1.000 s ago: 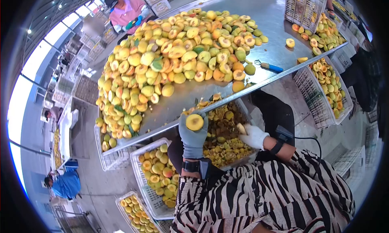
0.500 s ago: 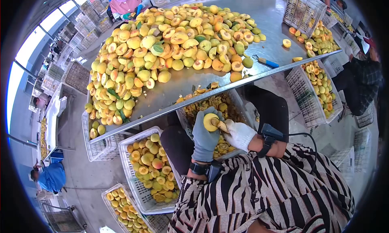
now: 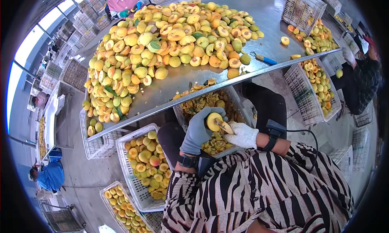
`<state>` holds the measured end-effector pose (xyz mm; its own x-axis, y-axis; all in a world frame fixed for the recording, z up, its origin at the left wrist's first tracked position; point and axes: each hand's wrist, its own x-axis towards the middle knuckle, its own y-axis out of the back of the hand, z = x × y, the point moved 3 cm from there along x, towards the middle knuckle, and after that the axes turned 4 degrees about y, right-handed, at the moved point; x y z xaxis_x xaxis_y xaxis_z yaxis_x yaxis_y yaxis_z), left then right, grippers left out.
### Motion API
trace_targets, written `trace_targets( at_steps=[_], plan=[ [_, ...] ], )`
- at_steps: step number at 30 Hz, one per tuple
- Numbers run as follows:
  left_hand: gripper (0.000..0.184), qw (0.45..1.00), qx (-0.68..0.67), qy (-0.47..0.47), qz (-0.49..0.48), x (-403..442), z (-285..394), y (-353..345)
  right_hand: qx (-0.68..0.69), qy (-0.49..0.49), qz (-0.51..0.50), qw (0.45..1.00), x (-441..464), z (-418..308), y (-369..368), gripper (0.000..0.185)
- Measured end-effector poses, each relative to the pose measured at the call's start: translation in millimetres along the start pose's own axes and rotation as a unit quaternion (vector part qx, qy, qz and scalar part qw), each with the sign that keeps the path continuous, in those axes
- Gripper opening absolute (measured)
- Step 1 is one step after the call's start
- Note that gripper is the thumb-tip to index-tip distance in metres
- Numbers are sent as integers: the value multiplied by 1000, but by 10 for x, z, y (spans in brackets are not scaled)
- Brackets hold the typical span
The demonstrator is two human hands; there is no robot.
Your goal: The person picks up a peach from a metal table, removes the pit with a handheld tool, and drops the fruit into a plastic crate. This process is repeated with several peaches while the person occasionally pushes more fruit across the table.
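My left hand [image 3: 197, 131], in a grey glove, is closed around a cut yellow peach half [image 3: 213, 121]. In a white glove, my right hand [image 3: 242, 135] grips a pitting knife [image 3: 225, 127] with a wooden-looking handle; its tip meets the fruit's cut face. Its exact shape is partly hidden by the fingers. Both hands are over a crate [image 3: 239, 101] of peels and scraps between my knees. On the metal table [image 3: 162, 89] in front lies a large heap of peach halves [image 3: 170, 34], with a few green leaves among them.
A blue-handled tool [image 3: 265, 60] lies near the table's edge. White crates of peach halves stand at my left [image 3: 126, 172] and right [image 3: 302, 99]. A tipped crate [image 3: 303, 10] sits by another pile. Co-workers are across the table [image 3: 123, 2] and at the right [image 3: 360, 83].
My left hand has rolled the peach half, and its cut face is turned more toward the tool. Both hands sit slightly lower. At the right, a peach now shows near the co-worker.
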<state>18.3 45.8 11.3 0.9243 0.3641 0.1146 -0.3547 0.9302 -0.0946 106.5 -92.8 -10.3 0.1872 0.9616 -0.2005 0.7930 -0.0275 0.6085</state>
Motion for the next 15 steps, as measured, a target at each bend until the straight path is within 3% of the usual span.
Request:
trace_targets(
  at_steps=[2, 3, 4, 5, 6, 7, 9, 13, 15],
  plan=[
    [40, 993, -77, 93, 8, 12, -82, -26, 4, 37, 38, 999, 18, 132, -189, 32],
    [54, 961, -203, 170, 82, 29, -208, -84, 4, 73, 80, 994, 25, 161, -217, 30],
    [54, 961, -201, 173, 79, 33, -248, -149, 6, 71, 83, 994, -9, 12, -125, 30],
    [55, 953, -226, 156, 125, 20, -279, -181, 159, -44, 16, 986, -63, -84, -59, 28],
    [56, 942, -251, 137, 174, 2, -316, -197, 305, -156, -52, 938, -109, -141, -42, 27],
    [58, 944, -252, 114, 181, 0, -347, -206, 307, -157, -52, 937, -118, -107, -25, 27],
    [58, 939, -259, 122, 189, -28, -397, -237, 503, -187, -144, 831, -170, -67, -88, 24],
    [59, 917, -302, 190, 179, -68, -496, -259, 441, -184, -117, 870, -177, -20, -139, 20],
    [59, 914, -305, 202, 175, -82, -526, -259, 244, -44, -56, 967, -99, 3, -111, 18]
  ],
)
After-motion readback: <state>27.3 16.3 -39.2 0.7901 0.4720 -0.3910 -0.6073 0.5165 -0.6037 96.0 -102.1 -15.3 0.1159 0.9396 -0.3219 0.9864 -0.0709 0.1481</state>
